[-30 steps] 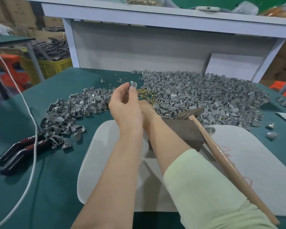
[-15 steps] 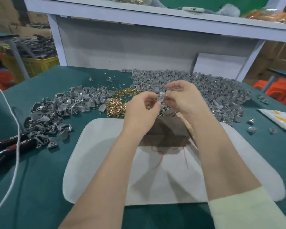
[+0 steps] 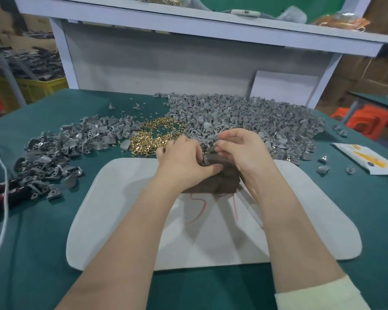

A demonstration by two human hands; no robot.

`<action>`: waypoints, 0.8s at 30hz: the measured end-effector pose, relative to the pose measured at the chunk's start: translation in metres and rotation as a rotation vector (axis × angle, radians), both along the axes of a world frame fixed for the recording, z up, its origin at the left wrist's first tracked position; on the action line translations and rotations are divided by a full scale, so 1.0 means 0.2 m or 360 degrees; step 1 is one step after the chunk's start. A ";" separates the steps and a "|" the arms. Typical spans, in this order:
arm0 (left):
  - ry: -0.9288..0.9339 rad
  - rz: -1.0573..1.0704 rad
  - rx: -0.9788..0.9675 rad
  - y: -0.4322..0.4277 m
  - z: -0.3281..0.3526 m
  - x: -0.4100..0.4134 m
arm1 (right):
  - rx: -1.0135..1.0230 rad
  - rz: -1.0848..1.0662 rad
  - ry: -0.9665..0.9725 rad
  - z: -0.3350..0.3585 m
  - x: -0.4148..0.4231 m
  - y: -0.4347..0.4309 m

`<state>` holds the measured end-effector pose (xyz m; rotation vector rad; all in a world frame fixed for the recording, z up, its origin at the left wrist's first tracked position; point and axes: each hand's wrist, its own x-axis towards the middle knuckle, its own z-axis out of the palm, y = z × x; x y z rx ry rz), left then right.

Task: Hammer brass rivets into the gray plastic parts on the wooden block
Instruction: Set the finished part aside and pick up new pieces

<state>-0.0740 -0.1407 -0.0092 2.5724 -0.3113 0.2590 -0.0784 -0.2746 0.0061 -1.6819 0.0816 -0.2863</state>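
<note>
Where both forearms meet at mid frame, the left hand [image 3: 179, 162] and right hand [image 3: 242, 151] close on one small gray part [image 3: 207, 156] sitting at the top left edge of the block [image 3: 224, 180]. The part is matte molded plastic, curved like a little shell, with a round eyelet at its lower end. The block is dark brown wood, rough and dull, and it stands on a smooth white mat [image 3: 126, 209] with rounded corners and thin red scrawls near the centre.

The left hand lies knuckles up, fingers curled, thumb and fingertips pinching the part's lower end against the block. The right hand arches from the right, wrist low beside the block, fingers bent, tips drawn together at the part's upper edge. Whether a rivet sits between them is too small to tell. A pale sleeve [image 3: 318, 296] covers the right forearm at lower right; the left forearm is bare.

Above the hands, shiny brass rivets [image 3: 159, 137] lie in a loose golden ring. A wide heap [image 3: 267, 124] of gray parts spreads to upper right, a smaller pile [image 3: 72, 142] to the left. Everything rests on green cloth [image 3: 31, 253]. At the left edge lie pliers [image 3: 0, 193] with red and black grips, crossed by a white cord [image 3: 3, 186].
</note>
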 end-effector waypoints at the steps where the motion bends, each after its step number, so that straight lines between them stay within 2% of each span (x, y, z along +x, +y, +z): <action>1: 0.0002 -0.0015 -0.0038 0.00 0.00 0.00 | 0.0020 0.0023 0.0009 0.00 0.00 0.00; 6: -0.0058 -0.0206 -0.0508 0.00 0.03 0.00 | 0.0111 0.0133 0.0007 0.00 -0.01 0.01; 9: -0.0175 -0.0250 -0.0643 0.00 0.03 0.00 | -0.0030 0.0086 -0.0068 0.00 -0.01 0.03; 19: -0.0449 -0.0154 -0.0566 -0.01 0.03 0.00 | 0.0134 0.0008 -0.0099 0.00 -0.02 0.06; 24: -0.0523 -0.0168 -0.0607 -0.01 0.04 0.00 | 0.0141 0.0207 0.0024 0.01 -0.03 0.03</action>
